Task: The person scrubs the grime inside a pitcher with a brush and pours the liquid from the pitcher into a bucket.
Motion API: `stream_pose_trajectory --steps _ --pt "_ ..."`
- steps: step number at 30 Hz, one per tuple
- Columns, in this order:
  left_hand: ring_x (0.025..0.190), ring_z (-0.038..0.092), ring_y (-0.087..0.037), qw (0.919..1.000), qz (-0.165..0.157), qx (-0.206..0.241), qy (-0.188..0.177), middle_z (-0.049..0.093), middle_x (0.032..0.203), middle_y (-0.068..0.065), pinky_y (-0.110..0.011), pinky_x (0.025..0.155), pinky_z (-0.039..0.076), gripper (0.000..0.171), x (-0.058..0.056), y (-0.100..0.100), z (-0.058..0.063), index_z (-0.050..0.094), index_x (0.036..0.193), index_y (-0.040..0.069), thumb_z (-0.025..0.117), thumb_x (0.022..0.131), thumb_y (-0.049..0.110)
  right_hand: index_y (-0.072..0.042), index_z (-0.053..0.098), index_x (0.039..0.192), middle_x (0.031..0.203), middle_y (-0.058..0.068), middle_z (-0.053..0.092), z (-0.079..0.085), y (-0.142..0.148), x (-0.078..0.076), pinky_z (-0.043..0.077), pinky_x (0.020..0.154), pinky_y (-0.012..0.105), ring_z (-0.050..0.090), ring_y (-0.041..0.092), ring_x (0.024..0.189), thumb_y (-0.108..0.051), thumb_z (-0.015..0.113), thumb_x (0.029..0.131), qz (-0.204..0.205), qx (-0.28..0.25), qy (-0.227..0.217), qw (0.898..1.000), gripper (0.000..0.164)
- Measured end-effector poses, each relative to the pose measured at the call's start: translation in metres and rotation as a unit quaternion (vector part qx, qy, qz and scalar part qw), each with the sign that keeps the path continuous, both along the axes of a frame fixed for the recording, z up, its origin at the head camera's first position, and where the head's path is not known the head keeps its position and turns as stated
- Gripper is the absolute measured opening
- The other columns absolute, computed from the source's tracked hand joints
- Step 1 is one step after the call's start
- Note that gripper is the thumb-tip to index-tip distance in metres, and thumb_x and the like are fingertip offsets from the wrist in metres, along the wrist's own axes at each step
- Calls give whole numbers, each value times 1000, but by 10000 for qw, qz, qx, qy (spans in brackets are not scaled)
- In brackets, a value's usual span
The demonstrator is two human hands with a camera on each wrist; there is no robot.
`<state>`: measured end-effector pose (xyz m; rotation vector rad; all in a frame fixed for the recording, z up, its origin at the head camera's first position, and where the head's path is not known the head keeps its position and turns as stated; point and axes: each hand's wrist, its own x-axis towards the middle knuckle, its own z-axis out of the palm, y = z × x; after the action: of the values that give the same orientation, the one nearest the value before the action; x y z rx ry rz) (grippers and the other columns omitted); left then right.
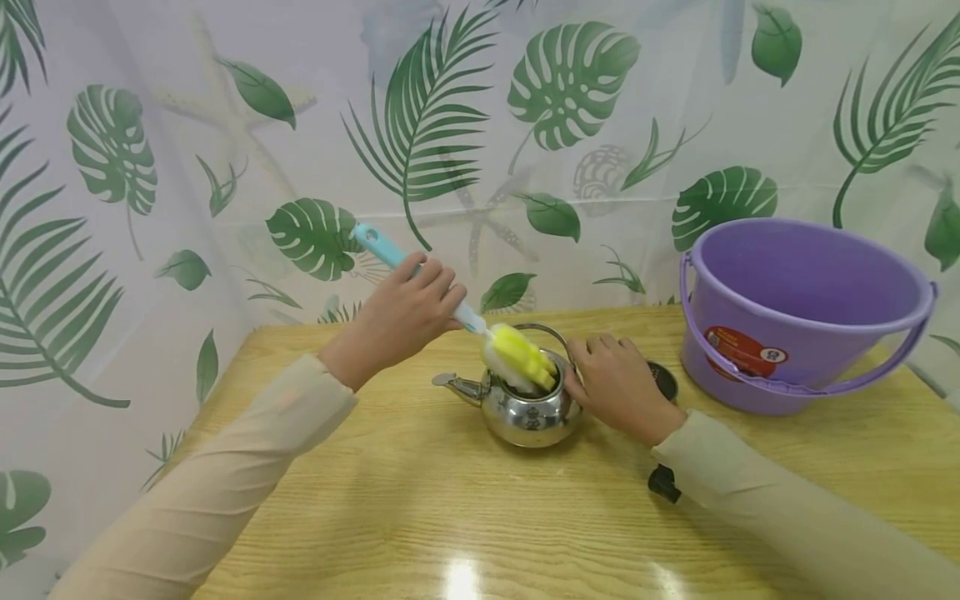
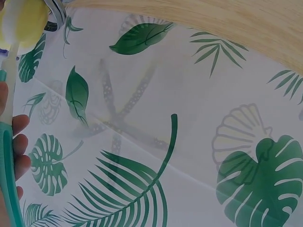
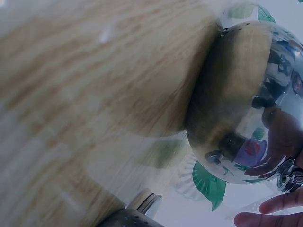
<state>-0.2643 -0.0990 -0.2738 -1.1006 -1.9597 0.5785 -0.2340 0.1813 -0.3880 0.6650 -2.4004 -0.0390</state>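
A shiny steel teapot [image 1: 531, 421] stands on the table with its spout to the left and its top uncovered. My left hand [image 1: 408, 312] grips the blue and white handle of a sponge bottle brush [image 1: 382, 246], fingers wrapped round it. The brush slants down to the right, and its yellow and white sponge head [image 1: 522, 354] dips into the teapot's mouth. On the right side of the teapot, my right hand [image 1: 618, 383] holds it where the rim meets the hoop handle [image 1: 546, 327]. In the right wrist view, fingertips [image 3: 248, 219] show beside the teapot's polished body [image 3: 232, 104].
A purple bucket [image 1: 806, 283] with its handle hanging in front stands at the right. A dark perforated round piece [image 1: 663, 382] lies behind my right hand, and a small black object [image 1: 663, 482] by the right sleeve. A leaf-patterned sheet [image 1: 465, 167] hangs behind the wooden table [image 1: 375, 500].
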Motion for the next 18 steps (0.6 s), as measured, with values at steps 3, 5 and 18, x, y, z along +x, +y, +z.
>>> stream_pose_trajectory --steps 3,5,18 --pt "91 52 -22 10000 3 -80 43 61 94 -4 -35 94 40 39 -1 4 1 57 93 10 60 85 48 -3 57 89 70 12 59 0 0 0 45 57 41 59 28 65 -21 59 84 9 -1 -11 10000 18" --pt "90 51 -21 9999 4 -140 60 60 94 -3 -34 93 40 39 0 8 2 57 93 11 60 85 49 -3 57 89 69 11 59 0 0 0 44 57 41 58 28 64 -21 59 84 20 -11 -8 10000 18" --pt "96 52 -18 9977 344 -588 18 62 101 0 -31 94 37 38 2 30 -3 59 98 15 58 85 51 -4 55 85 67 10 58 -2 1 -2 43 55 39 57 26 62 -21 59 83 91 -30 121 9999 17"
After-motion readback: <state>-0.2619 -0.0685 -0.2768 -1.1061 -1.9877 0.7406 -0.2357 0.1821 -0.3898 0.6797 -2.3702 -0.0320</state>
